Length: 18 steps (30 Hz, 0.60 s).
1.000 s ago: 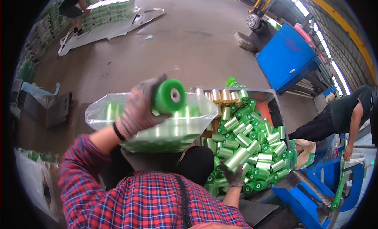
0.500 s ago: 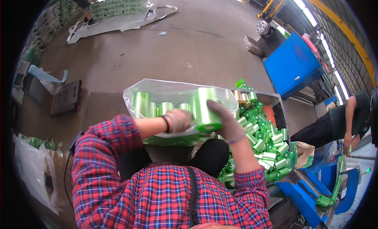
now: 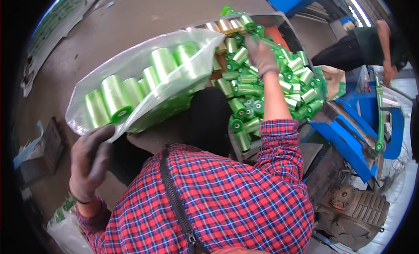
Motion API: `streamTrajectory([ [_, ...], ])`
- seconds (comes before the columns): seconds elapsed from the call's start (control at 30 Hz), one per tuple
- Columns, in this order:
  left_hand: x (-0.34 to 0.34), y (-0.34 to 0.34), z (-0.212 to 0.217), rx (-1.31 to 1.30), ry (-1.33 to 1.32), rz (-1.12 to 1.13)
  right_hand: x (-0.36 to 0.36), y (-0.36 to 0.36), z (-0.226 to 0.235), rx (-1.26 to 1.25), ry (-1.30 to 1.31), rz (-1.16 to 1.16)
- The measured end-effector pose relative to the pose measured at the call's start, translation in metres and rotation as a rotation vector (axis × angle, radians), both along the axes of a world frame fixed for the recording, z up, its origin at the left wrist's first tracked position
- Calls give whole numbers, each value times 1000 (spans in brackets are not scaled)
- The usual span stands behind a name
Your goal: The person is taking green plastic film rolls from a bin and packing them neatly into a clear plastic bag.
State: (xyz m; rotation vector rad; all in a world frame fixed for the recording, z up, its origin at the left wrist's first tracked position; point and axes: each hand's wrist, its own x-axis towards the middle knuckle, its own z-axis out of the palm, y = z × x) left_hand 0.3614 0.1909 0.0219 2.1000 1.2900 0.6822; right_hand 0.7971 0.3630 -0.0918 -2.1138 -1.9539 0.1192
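A clear plastic bag [image 3: 83, 123] stands between my knees and the floor ahead. Several shiny green film rolls [image 3: 114, 96] stand upright or leaning inside it. At the bag's near left corner, my gloved left hand [image 3: 91, 160] has the edge of the plastic between thumb and fingers. To the right, a bin [image 3: 286, 24] is heaped with smaller-looking green rolls [image 3: 248, 89]. My gloved right hand [image 3: 262, 57] reaches over the far part of this heap. Its fingertips are blurred against the rolls, so a grip cannot be made out.
Gold-toned rolls [image 3: 224, 26] lie at the bin's far edge. Blue machine parts [image 3: 349, 136] and a brown motor housing [image 3: 351, 217] stand at right. Another person's hand [image 3: 389, 74] works beyond them. A dark scale-like platform [image 3: 48, 149] is on the left floor.
My right hand has let go of a large green roll, now in the bag, and moved right over the heap. My left hand has shifted to the bag's near left edge. The view has turned right.
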Motion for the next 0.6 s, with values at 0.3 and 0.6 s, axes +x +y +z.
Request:
streamTrajectory([
  [0.3,60,28,-12,166,-210,84,18,-164,-289,-520,42,-754],
  [0.6,54,40,-41,119,254,27,65,-183,-211,-202,1658,-648],
])
